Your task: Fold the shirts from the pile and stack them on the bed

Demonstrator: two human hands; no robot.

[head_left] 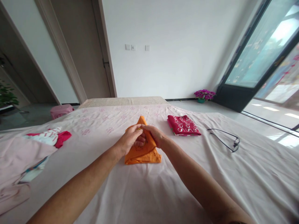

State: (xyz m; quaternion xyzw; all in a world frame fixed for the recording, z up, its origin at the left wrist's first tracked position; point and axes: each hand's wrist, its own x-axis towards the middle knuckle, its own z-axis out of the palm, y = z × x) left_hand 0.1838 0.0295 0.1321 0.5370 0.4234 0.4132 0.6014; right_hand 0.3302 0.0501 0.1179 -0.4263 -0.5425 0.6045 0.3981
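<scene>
An orange garment (142, 157), partly folded, lies on the pale pink bedsheet (144, 193) in front of me. My left hand (133, 138) grips its upper layer from the left, fingers curled round the cloth. From the right, my right hand (155, 134) holds the same layer, and the fingertips of both hands meet near the top. One corner of the orange cloth points up beyond them. A dark printed figure shows partly below my fingers. To the right rests a folded red cloth (183, 126) with white lettering, apart from both hands.
Black-framed glasses (235, 141) lie on the sheet at the right. At the left is a loose heap of pink, white and red clothes (21, 155). Beyond the sheet stand a pink stool (61, 110) and a pot of purple flowers (204, 95).
</scene>
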